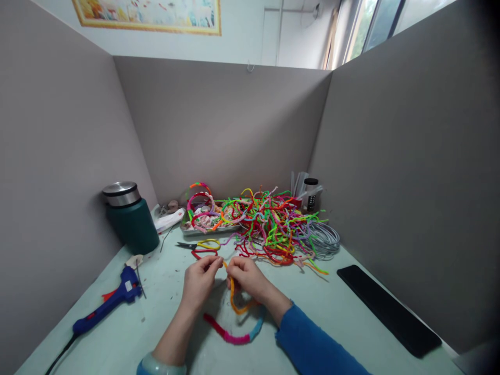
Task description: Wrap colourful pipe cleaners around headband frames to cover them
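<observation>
In front of the pile of fuzzy stems (269,224), an orange strand (239,311) is pinched by the left hand (200,281) and the right hand (250,278). Scissors (198,245) (partly yellow, partly red) are laid at the pile's near left; farther left, a teal bottle (133,224) and glue gun (111,301) are seen.

At the left, a dark green bottle with a silver metal lid (135,224) stands near the grey partition (222,125). Nearer, a blue glue gun with a black cord (113,304) lies on the table. A clear jar with a black lid (310,181) stands at the far right; a long, flat black slab (388,310) lies nearer. Beyond the partition are a yellow-framed picture (148,15), far left, and a window (385,23), far right.
</observation>
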A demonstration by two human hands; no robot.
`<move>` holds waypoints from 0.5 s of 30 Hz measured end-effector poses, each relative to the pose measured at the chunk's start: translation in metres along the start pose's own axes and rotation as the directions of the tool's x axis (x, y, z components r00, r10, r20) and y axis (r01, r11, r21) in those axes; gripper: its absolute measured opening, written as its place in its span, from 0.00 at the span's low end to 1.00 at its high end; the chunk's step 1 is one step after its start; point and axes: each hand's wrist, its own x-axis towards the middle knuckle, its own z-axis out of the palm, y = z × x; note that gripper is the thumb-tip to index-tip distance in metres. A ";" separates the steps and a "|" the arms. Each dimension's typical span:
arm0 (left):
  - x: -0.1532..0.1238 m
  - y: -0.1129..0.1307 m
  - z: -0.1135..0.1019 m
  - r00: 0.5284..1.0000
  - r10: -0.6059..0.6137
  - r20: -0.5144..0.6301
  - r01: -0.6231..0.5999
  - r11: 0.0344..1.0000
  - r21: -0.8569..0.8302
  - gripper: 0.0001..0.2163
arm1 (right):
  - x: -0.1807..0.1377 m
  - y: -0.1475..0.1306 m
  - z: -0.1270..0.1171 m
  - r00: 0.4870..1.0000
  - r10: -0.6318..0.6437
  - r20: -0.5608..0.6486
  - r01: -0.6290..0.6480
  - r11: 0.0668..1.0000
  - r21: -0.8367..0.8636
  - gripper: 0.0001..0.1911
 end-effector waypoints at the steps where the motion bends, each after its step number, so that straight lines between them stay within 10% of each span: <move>1: 0.000 -0.001 0.000 1.000 0.010 -0.001 -0.010 0.999 0.036 0.14 | 0.000 0.002 0.000 1.000 -0.003 -0.007 0.003 1.000 -0.014 0.08; 9: 0.000 0.001 0.002 1.000 -0.010 -0.020 0.007 0.991 -0.131 0.10 | 0.003 0.014 -0.001 1.000 -0.011 0.006 0.011 0.999 -0.052 0.05; 15: -0.001 0.004 -0.001 0.906 -0.185 0.381 0.409 0.616 -0.673 0.14 | -0.002 0.000 -0.003 0.990 0.035 0.140 -0.069 0.966 0.248 0.07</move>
